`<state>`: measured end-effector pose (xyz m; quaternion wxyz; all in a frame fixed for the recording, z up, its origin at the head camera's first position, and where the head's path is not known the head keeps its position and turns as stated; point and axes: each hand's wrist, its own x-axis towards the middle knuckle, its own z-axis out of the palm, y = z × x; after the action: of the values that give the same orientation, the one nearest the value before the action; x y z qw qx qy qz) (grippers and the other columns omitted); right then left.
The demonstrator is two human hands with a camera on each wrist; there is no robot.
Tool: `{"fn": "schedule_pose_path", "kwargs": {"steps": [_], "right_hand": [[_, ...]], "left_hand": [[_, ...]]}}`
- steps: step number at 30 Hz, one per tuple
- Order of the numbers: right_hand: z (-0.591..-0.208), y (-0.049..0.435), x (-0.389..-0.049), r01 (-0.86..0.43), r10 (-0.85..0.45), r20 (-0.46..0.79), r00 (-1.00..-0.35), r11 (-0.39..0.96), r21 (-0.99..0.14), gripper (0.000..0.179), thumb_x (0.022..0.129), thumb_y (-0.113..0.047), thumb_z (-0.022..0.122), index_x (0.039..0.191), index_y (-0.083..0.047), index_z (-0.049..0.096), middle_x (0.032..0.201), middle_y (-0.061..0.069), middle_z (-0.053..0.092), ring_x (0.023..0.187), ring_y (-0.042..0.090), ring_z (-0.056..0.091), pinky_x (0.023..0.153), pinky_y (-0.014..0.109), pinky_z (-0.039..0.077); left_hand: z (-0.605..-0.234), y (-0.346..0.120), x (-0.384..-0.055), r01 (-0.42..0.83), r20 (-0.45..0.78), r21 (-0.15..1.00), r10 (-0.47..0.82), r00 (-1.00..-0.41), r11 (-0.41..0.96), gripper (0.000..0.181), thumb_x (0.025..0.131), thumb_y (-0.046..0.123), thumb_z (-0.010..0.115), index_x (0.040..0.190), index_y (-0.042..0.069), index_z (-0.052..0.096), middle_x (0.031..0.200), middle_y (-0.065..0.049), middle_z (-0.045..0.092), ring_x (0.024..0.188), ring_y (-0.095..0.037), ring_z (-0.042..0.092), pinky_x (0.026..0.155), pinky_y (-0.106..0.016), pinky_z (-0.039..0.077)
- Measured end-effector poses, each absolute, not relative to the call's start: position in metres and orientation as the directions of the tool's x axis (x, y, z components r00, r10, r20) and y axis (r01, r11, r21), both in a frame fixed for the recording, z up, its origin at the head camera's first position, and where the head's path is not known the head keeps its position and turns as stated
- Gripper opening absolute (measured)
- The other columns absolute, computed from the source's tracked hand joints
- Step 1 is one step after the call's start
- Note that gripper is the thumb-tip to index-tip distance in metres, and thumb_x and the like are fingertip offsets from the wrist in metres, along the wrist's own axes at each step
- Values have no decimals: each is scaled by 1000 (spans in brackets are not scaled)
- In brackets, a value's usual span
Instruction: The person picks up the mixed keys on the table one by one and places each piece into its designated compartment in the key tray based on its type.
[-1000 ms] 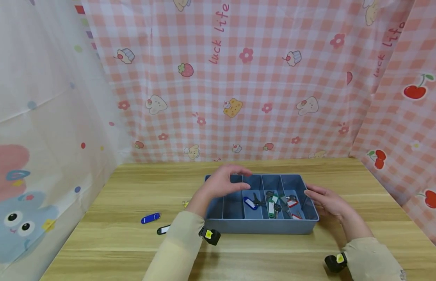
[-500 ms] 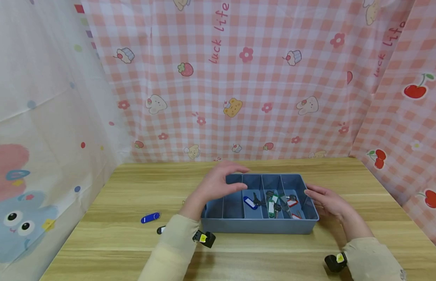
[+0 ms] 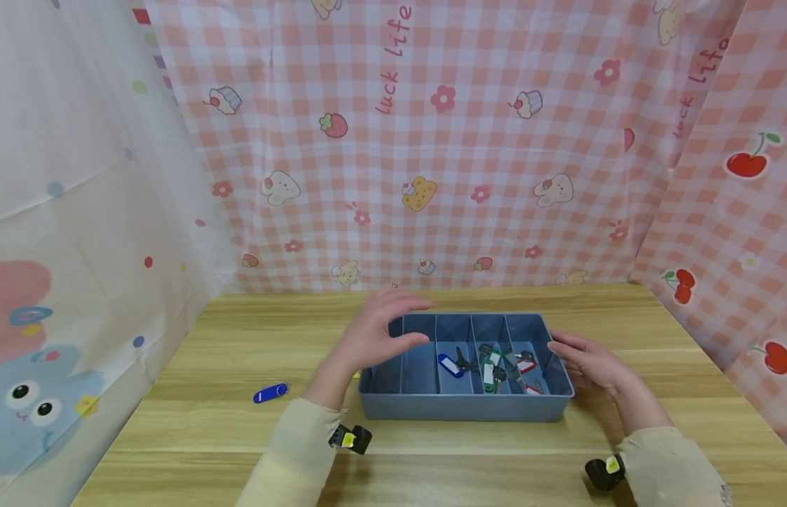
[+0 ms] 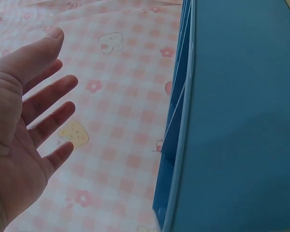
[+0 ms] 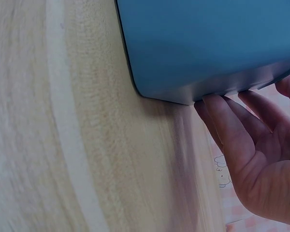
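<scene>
The left hand [image 3: 370, 334] hangs over the left end of the compartment tray [image 3: 459, 408], its thumb and fingers spread apart with nothing between them; the left wrist view shows it clear of the tray wall. The right hand [image 3: 592, 362] is at the opposite end, its fingertips [image 5: 220, 110] touching the outside of the end wall, fingers extended rather than curled round it; the thumb lies at the rim.

The blue-grey tray sits on the wood-grain table [image 3: 196, 458], divided into five compartments. Counted from the person's left, the third holds a blue-edged key tag [image 3: 451, 365] with a dark key beside it, the fourth green key tags [image 3: 490, 377] among keys, the fifth red key tags [image 3: 526, 367] and keys.

Left of the tray a blue key tag [image 3: 270, 393] lies on the table. A small yellow thing [image 3: 356, 375] peeks out beside the left forearm, too hidden to identify. Each beige sleeve [image 3: 290, 447] has a black wrist camera [image 3: 351, 439] at its cuff. Behind the table hangs a pink checked cloth [image 3: 444, 151].
</scene>
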<state>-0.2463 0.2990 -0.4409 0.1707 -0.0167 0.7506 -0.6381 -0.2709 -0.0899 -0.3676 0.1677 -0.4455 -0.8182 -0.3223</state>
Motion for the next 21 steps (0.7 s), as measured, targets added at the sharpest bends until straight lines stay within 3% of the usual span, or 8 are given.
{"fn": "schedule_pose_path", "kwargs": {"steps": [11, 21], "right_hand": [[-440, 298, -246, 186, -242, -224, -944, 168, -968, 70, 104, -25, 52, 151, 12, 14, 142, 31, 45, 104, 8, 61, 87, 33, 54], [-442, 299, -246, 186, -238, -221, -946, 162, -969, 70, 104, -25, 52, 152, 11, 15, 141, 30, 47, 103, 8, 62, 87, 35, 54]], "left_hand": [[-375, -115, -265, 822, 590, 372, 575, -567, 430, 48, 82, 22, 83, 126, 10, 66, 127, -5, 65, 124, -24, 53, 105, -48, 38], [-390, -143, -261, 780, 560, 399, 546, -624, 482, 51, 83, 21, 81, 129, 7, 64, 130, -6, 63, 123, -26, 52, 102, -51, 41]]}}
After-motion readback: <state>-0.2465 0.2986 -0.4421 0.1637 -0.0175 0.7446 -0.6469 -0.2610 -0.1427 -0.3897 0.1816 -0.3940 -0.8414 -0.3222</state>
